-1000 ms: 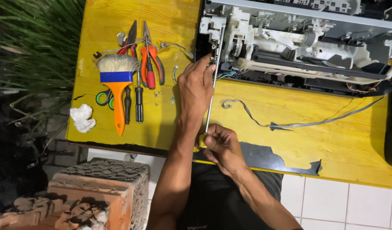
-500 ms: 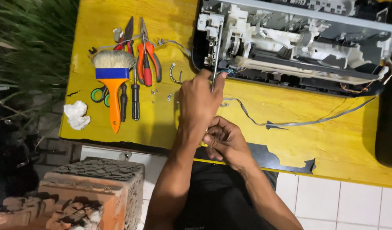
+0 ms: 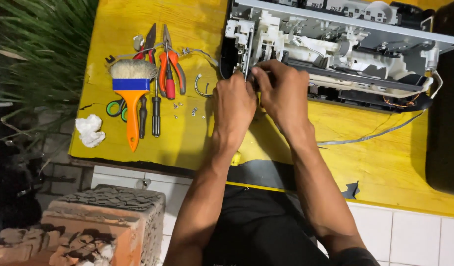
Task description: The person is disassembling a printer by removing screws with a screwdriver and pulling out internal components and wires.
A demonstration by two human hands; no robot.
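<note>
An opened printer (image 3: 345, 54) with white plastic gears and a grey metal frame lies across the far side of the yellow table (image 3: 197, 133). Both my hands are at its left end. My left hand (image 3: 234, 106) has its fingers curled against the upright metal side plate. My right hand (image 3: 281, 91) pinches a part of the mechanism just right of that plate. What lies under the fingertips is hidden. A small yellow handle end (image 3: 235, 158) shows beside my left forearm near the table's front edge.
Left of my hands lie a brush with an orange handle (image 3: 132, 93), red pliers (image 3: 170, 74), screwdrivers (image 3: 156, 113), green-handled scissors (image 3: 114, 107), loose screws (image 3: 185, 111) and a crumpled tissue (image 3: 90, 130). A grey flat cable (image 3: 375, 135) trails right. Black cover (image 3: 444, 103) at right; bricks (image 3: 104, 226) below.
My right hand left the yellow handle near the table's edge and rose to the printer's left end. My left hand also moved up to the side plate. The long shaft is no longer visible.
</note>
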